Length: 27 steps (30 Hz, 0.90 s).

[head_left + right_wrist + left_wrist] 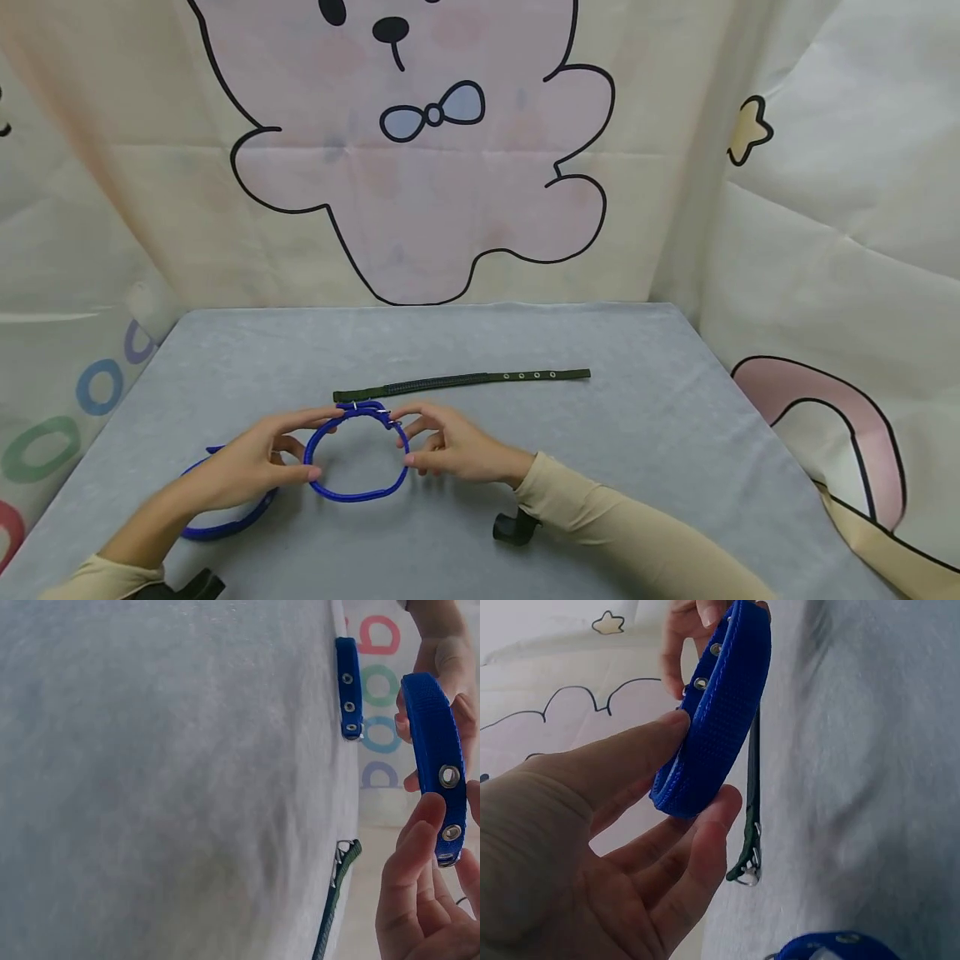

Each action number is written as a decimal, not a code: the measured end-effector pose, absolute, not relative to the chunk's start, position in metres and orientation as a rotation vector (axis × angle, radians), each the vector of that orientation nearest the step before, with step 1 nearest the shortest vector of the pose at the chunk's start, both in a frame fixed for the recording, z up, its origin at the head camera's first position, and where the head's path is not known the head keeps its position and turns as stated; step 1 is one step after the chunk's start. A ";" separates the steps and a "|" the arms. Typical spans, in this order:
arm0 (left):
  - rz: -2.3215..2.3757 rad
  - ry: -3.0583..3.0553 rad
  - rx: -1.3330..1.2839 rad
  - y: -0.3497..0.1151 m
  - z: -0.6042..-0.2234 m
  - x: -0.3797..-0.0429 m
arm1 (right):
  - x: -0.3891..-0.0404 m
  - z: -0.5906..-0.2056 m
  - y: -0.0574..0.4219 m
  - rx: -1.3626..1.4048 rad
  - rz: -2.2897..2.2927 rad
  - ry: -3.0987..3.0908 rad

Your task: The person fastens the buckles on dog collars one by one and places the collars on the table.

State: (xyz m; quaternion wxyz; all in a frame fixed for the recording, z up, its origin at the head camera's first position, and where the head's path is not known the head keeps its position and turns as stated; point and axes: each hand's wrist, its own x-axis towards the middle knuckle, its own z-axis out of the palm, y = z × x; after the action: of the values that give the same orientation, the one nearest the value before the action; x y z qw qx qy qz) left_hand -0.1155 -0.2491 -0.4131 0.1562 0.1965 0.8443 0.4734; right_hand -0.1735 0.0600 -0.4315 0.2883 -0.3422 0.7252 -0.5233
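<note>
Blue collar (358, 497), buckle (391, 420) on far side

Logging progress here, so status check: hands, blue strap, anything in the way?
Left hand and right hand pinching opposite sides of blue strap. Strap looped, held above table. Green strap and second blue strap lie nearby; no obstruction seen.
</note>
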 end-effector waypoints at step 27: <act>1.269 2.333 0.601 -0.280 -0.423 -0.116 | -0.169 -0.440 0.021 -0.798 -1.364 1.942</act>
State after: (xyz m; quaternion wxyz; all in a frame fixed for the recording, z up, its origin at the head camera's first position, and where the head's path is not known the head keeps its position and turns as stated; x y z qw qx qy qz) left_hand -0.1156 -0.2802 -0.4232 0.2076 0.2158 0.8381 0.4559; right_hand -0.1689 0.0208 -0.4397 0.3136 -0.3027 0.7366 -0.5172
